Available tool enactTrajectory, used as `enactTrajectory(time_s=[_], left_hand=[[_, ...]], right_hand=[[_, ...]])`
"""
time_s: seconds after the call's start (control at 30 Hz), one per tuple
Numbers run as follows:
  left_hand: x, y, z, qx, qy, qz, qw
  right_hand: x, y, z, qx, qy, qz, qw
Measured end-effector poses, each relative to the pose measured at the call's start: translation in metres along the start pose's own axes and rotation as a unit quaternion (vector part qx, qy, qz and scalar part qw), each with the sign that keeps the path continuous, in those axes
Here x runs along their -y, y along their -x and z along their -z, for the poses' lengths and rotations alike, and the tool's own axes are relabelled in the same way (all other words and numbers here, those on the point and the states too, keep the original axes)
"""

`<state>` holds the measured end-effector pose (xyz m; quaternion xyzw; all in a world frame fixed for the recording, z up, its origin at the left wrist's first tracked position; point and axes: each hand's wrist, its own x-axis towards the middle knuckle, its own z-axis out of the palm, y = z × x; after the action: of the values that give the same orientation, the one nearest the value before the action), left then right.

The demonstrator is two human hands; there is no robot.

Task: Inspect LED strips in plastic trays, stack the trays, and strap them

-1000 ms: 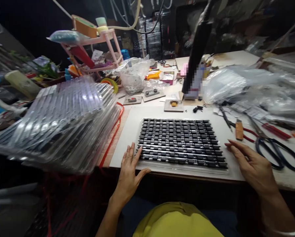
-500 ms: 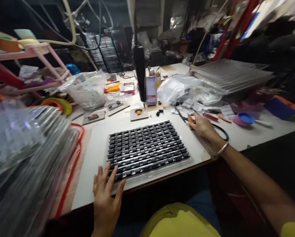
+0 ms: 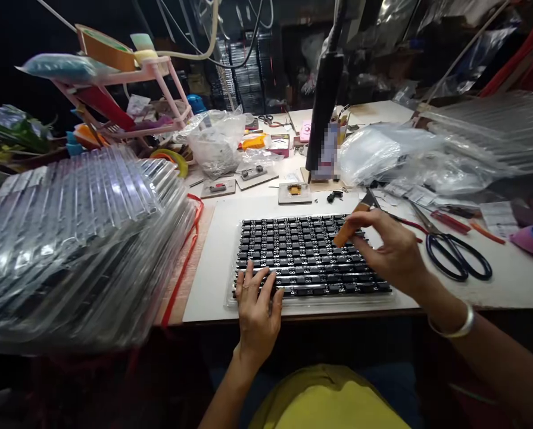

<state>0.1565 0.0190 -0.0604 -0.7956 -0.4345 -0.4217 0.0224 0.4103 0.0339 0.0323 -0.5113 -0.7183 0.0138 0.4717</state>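
Note:
A clear plastic tray [image 3: 311, 302] lies on the white board, filled with rows of small black electronic parts [image 3: 293, 247]. My left hand [image 3: 258, 304] is spread open, its fingertips resting on the parts near the tray's front left. Above the tray's right side, my right hand [image 3: 389, 247] pinches a flat orange tool with a dark end [image 3: 345, 231] between thumb and fingers. The tool is tilted, its orange end towards the tray and its dark end pointing up and away; its exact kind is not clear. Scissors [image 3: 454, 253] with dark handles lie just right of this hand.
Stacked clear trays [image 3: 83, 238] rise on the left, with a red strap [image 3: 181, 268] beside them. A black upright post-like tool [image 3: 325, 113] stands behind the tray. Plastic bags [image 3: 391, 155], small plates with parts [image 3: 294, 192] and a red-handled tool [image 3: 450, 221] lie around.
My right hand has lifted from the table on the right and moved left over the tray with the orange tool. My left hand still touches the tray's front left. The view has turned left.

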Motion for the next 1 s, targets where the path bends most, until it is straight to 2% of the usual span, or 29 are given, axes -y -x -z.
enactTrajectory(time_s=[0.07, 0.13, 0.17, 0.23, 0.3, 0.4, 0.5, 0.63, 0.77, 1.0], left_hand=[[0.001, 0.001, -0.003, 0.008, -0.029, -0.005, 1.0], [0.002, 0.002, -0.004, 0.02, -0.046, -0.011, 0.999], [0.002, 0.002, -0.003, 0.029, -0.05, -0.015, 0.998], [0.001, 0.001, -0.002, 0.048, -0.054, -0.022, 0.997], [-0.001, 0.0, 0.0, 0.062, -0.057, -0.024, 0.996], [-0.003, -0.001, 0.0, 0.067, -0.06, -0.021, 0.996], [-0.003, -0.001, -0.001, 0.066, -0.06, -0.022, 0.996], [-0.003, -0.002, 0.0, 0.067, -0.054, -0.017, 0.996], [-0.003, -0.002, 0.001, 0.07, -0.046, -0.012, 0.996], [-0.002, -0.002, 0.0, 0.071, -0.04, -0.006, 0.997]], right_hand=[[0.016, -0.005, -0.018, -0.013, -0.006, 0.005, 1.0], [0.026, -0.011, -0.034, 0.028, -0.103, -0.055, 0.993], [0.029, -0.014, -0.041, 0.064, -0.167, -0.092, 0.979], [0.032, -0.02, -0.055, 0.139, -0.286, -0.157, 0.935], [0.032, -0.027, -0.07, 0.184, -0.358, -0.212, 0.891], [0.027, -0.034, -0.091, 0.22, -0.392, -0.292, 0.844], [0.021, -0.036, -0.107, 0.254, -0.405, -0.324, 0.816], [0.016, -0.033, -0.117, 0.276, -0.426, -0.31, 0.804], [0.014, -0.031, -0.121, 0.276, -0.412, -0.304, 0.813], [0.014, -0.032, -0.124, 0.285, -0.416, -0.299, 0.81]])
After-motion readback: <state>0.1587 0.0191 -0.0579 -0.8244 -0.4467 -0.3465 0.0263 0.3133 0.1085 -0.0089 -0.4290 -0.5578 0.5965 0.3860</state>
